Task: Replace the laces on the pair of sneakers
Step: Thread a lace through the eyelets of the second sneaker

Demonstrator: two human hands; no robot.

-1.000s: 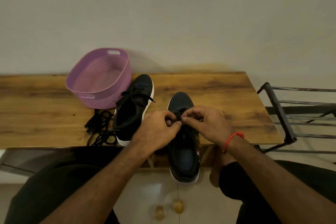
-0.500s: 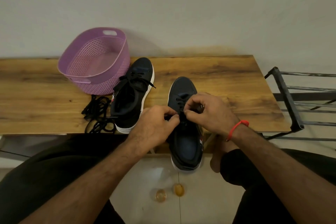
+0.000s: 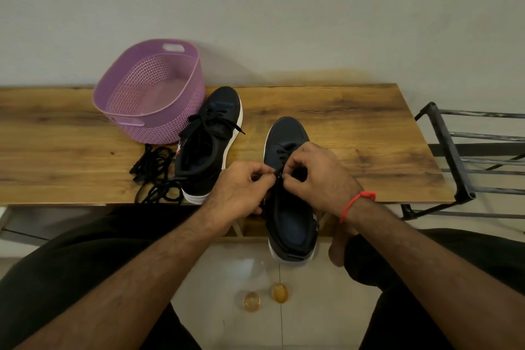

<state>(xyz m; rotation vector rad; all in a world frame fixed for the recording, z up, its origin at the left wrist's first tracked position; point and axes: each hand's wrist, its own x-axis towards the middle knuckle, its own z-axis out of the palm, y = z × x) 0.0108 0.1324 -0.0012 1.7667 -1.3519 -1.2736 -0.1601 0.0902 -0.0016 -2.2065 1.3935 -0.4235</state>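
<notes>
This looks like a room in a home — maybe the spot near the door where shoes are kept. A low wooden desk stands against a plain pale wall, and the floor under it has light tiles. On the desk are a purple plastic basket full of little holes and two dark sneakers — things a family would have at home. A pile of loose black laces lies beside the basket. To the right stands a dark metal rack with bars, the kind shoes sit on. The person sits close, with a bare foot on the tiles.
</notes>
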